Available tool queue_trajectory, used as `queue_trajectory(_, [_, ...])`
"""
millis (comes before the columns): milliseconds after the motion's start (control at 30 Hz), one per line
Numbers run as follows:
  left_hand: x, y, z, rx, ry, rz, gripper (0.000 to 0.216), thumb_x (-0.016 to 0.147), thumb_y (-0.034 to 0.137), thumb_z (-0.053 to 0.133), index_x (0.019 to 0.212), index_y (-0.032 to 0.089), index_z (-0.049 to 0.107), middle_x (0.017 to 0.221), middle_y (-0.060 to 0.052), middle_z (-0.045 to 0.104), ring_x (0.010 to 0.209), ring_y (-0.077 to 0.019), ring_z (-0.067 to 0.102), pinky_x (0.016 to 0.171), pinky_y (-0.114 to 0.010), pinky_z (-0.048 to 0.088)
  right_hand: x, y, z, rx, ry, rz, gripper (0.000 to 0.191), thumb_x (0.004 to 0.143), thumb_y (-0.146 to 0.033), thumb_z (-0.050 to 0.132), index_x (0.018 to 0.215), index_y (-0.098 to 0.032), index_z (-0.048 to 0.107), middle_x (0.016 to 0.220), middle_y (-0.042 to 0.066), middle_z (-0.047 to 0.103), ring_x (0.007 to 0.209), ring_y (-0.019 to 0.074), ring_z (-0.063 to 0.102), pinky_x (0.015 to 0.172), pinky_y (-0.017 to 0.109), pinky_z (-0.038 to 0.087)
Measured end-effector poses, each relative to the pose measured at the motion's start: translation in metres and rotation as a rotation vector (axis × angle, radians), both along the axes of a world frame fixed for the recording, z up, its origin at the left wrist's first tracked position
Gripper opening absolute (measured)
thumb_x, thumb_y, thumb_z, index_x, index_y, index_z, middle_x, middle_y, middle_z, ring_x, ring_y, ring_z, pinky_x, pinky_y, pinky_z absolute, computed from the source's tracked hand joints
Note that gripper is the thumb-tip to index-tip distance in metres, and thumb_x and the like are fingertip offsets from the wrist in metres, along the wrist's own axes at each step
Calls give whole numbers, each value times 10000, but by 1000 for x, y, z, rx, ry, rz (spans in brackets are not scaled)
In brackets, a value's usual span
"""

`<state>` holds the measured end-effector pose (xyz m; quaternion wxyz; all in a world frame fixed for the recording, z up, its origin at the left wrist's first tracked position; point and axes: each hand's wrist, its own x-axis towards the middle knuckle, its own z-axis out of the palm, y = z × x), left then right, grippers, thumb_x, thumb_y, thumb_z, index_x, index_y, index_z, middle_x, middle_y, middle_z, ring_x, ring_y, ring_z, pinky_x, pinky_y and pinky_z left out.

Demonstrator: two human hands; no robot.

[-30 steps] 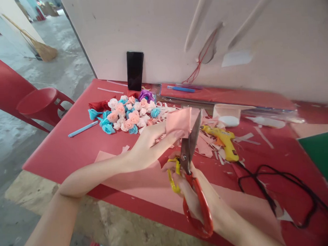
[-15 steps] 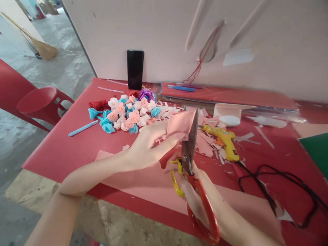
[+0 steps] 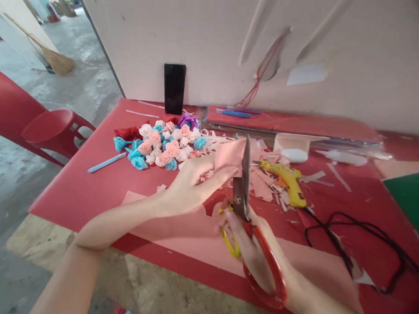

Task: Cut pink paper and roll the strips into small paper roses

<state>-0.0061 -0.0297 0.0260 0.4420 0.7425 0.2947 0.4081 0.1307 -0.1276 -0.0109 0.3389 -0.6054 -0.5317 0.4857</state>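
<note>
My left hand (image 3: 191, 183) pinches a folded piece of pink paper (image 3: 230, 155) and holds it above the red table (image 3: 74, 192). My right hand (image 3: 251, 246) grips a pair of scissors (image 3: 245, 206) with one red and one yellow handle. The blades point up and away and touch the right edge of the pink paper. A large pink sheet (image 3: 185, 238) lies on the table under both hands.
A heap of small paper roses (image 3: 161, 143) in pink, blue, white and purple lies at the back left, beside a blue pen (image 3: 106, 163). A yellow glue gun (image 3: 288, 181) with a black cord (image 3: 358, 243) lies to the right among paper scraps. A black phone (image 3: 174, 88) leans on the wall. A red chair (image 3: 35, 124) stands left.
The scissor blades have closed against the pink paper, and the handles have come closer together. My right hand has dropped slightly toward me. My left hand has kept its grip.
</note>
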Motion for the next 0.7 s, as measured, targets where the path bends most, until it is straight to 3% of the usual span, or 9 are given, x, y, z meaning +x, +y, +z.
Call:
queue_trajectory(133, [0, 0, -1, -13, -22, 2, 341, 846, 289, 450, 533, 155, 427, 498, 39, 412, 462, -56, 373, 441, -211, 275, 3, -4, -7, 1, 10, 26, 326, 886, -484, 408, 864, -183, 531, 600, -13, 458, 500, 117, 431, 444, 232, 403])
queue_trajectory(233, [0, 0, 0, 6, 6, -8, 380, 844, 304, 440, 500, 164, 357, 463, 56, 318, 433, -52, 307, 416, -217, 229, 7, -7, -14, 62, 9, 95, 354, 866, -502, 435, 994, -201, 569, 671, 23, 515, 598, 159, 505, 543, 281, 476])
queue_trajectory(333, [0, 0, 0, 28, 28, -11, 391, 841, 312, 439, 493, 166, 336, 463, 57, 300, 437, -54, 286, 412, -217, 220, 13, -10, -17, 128, 21, 131, 416, 824, -517, 499, 1123, -232, 546, 825, 63, 570, 750, 210, 550, 672, 336, 503])
queue_trajectory(433, [0, 0, 0, 49, 12, -32, 368, 836, 300, 444, 505, 161, 363, 478, 55, 325, 455, -55, 288, 428, -212, 242, 16, -11, -14, 78, 53, 140, 462, 835, -496, 492, 1215, -236, 487, 858, 66, 568, 756, 211, 551, 652, 326, 510])
queue_trajectory(600, [1, 0, 0, 28, 11, -35, 383, 834, 309, 445, 496, 166, 335, 471, 60, 281, 453, -57, 267, 429, -219, 229, 8, -7, -3, -5, 30, 114, 309, 885, -449, 426, 1059, -219, 538, 844, 47, 552, 728, 182, 541, 591, 286, 502])
queue_trajectory(700, [2, 0, 0, 16, 18, -39, 378, 831, 298, 441, 497, 168, 321, 476, 59, 282, 460, -59, 274, 438, -215, 244, 3, -3, 2, 30, -30, 81, 283, 906, -447, 378, 914, -210, 533, 847, 48, 548, 779, 184, 544, 630, 290, 497])
